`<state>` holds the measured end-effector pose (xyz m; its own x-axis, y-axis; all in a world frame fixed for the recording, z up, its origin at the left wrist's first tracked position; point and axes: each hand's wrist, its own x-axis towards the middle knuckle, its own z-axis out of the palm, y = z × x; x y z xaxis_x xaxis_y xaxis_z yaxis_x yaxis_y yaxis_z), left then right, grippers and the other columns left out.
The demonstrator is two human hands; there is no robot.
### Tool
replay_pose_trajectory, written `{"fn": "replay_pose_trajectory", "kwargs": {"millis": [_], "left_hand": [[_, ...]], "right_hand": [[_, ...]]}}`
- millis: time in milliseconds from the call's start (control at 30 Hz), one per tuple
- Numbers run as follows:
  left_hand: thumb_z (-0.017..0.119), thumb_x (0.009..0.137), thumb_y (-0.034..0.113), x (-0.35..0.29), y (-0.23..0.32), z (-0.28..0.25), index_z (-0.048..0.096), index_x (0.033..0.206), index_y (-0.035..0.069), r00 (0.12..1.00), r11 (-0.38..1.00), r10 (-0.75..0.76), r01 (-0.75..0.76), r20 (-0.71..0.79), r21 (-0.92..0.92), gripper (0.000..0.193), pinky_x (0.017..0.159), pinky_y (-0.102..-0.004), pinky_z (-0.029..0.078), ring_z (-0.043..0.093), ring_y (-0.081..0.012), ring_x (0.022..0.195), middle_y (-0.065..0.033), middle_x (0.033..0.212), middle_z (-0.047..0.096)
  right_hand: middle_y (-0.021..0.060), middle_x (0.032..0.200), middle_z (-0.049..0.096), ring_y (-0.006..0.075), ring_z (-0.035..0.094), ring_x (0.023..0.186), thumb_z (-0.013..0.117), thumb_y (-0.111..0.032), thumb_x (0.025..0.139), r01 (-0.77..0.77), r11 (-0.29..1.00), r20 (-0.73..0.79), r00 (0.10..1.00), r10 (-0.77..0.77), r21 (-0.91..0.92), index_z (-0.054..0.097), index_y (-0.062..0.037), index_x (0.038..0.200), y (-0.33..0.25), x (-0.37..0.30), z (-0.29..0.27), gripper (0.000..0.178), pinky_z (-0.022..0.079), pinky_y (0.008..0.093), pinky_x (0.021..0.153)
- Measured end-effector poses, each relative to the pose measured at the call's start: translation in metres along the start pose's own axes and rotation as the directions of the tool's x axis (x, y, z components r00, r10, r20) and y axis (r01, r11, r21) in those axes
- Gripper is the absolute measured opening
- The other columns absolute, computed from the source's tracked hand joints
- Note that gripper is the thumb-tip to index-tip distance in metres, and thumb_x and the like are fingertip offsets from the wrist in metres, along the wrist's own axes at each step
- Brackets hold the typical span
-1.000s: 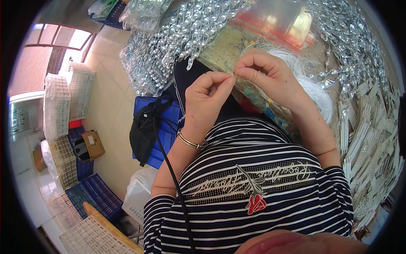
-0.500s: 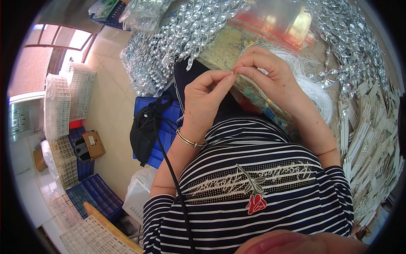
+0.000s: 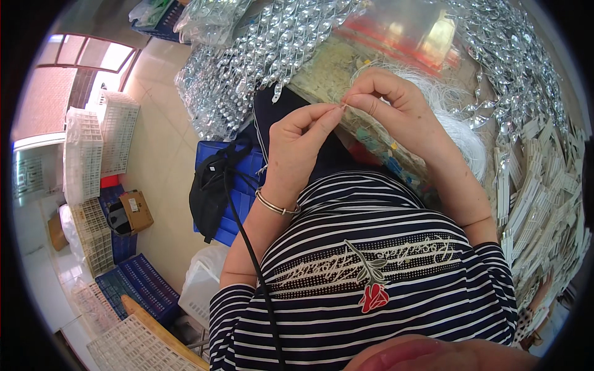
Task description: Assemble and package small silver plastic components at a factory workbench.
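Observation:
My left hand (image 3: 300, 139), with a bangle at its wrist, is closed in a pinch of thumb and forefinger. Almost touching it, my right hand (image 3: 387, 102) pinches too, its other fingers curled. A fine pale thread (image 3: 343, 106) shows between the fingertips; its ends are too thin to follow. Just beyond the right hand lies a tangled bundle of fine white thread (image 3: 467, 145). Below both hands is a worn work board (image 3: 322, 74), its side edge stained with colour.
Silvery twisted strands (image 3: 278, 43) spread across the far side, more (image 3: 520, 55) at far right. White strips (image 3: 538, 216) are heaped at right. A black bag (image 3: 210, 198) rests on a blue crate (image 3: 238, 213). Plastic crates (image 3: 117, 133) stand along the left.
Both hands stay in nearly the same place, still pinching. The right fingers have shifted slightly, and the fingertips of the two hands are a little apart.

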<state>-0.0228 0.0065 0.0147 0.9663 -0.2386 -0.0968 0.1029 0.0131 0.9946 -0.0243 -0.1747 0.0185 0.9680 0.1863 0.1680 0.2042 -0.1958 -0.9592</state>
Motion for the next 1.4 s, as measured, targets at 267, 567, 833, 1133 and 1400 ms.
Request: {"fn": "replay_pose_trajectory", "kwargs": {"millis": [267, 567, 833, 1133, 1400], "left_hand": [[0.061, 0.086, 0.008, -0.0006, 0.0013, -0.0037, 0.066, 0.098, 0.0, 0.992, 0.988, -0.083, 0.094, 0.094, -0.124, 0.015, 0.052, -0.0145, 0.035, 0.048, -0.0024, 0.059, -0.0012, 0.075, 0.062], [0.064, 0.084, 0.007, 0.0006, -0.0026, -0.0031, 0.066, 0.098, 0.0, 0.998, 0.999, -0.023, 0.025, 0.054, -0.038, 0.016, 0.051, -0.0138, 0.029, 0.044, 0.0002, 0.059, 0.001, 0.078, 0.063], [0.066, 0.083, 0.008, -0.0003, -0.0032, -0.0044, 0.068, 0.096, 0.001, 0.999, 0.999, -0.039, 0.039, 0.03, -0.005, 0.015, 0.048, -0.0143, 0.027, 0.041, 0.0015, 0.056, 0.0054, 0.073, 0.061], [0.065, 0.083, 0.009, -0.0003, 0.0003, -0.0051, 0.068, 0.096, 0.001, 0.998, 0.997, -0.048, 0.049, 0.027, -0.052, 0.015, 0.046, -0.0151, 0.025, 0.037, 0.0012, 0.052, 0.0073, 0.067, 0.055], [0.065, 0.084, 0.008, -0.001, -0.0017, -0.0063, 0.067, 0.095, -0.002, 0.995, 0.996, -0.083, 0.085, 0.059, -0.034, 0.015, 0.067, -0.0161, 0.043, 0.053, -0.002, 0.074, 0.0014, 0.082, 0.064]], "right_hand": [[0.0, 0.084, 0.055, 0.0076, 0.052, 0.08, 0.058, -0.009, 0.087, -0.025, 0.999, 0.016, 1.0, 0.024, 0.045, 0.061, -0.0013, 0.086, 0.003, 0.0, 0.0011, 0.009, 0.041, 0.0218, 0.073], [0.0009, 0.084, 0.056, 0.008, 0.052, 0.08, 0.059, -0.01, 0.087, -0.013, 0.999, 0.032, 0.999, 0.012, 0.037, 0.061, -0.0011, 0.087, 0.0003, -0.0006, 0.0038, 0.009, 0.041, 0.0224, 0.074], [0.0008, 0.084, 0.056, 0.008, 0.052, 0.08, 0.059, -0.01, 0.087, -0.012, 1.0, 0.024, 1.0, 0.013, -0.017, 0.062, -0.0009, 0.088, -0.0004, -0.0006, 0.0046, 0.01, 0.041, 0.0224, 0.075], [-0.0001, 0.092, 0.058, 0.008, 0.054, 0.089, 0.057, -0.014, 0.09, -0.219, 0.932, 0.104, 0.975, 0.197, 0.29, 0.063, -0.0017, 0.099, -0.0013, 0.0008, 0.0024, 0.017, 0.043, 0.0228, 0.081], [-0.0011, 0.091, 0.056, 0.0062, 0.054, 0.088, 0.059, -0.007, 0.088, -0.151, 0.948, 0.136, 0.984, 0.117, 0.28, 0.062, -0.0026, 0.098, 0.0059, 0.0004, 0.0046, 0.012, 0.044, 0.0216, 0.079]]}}
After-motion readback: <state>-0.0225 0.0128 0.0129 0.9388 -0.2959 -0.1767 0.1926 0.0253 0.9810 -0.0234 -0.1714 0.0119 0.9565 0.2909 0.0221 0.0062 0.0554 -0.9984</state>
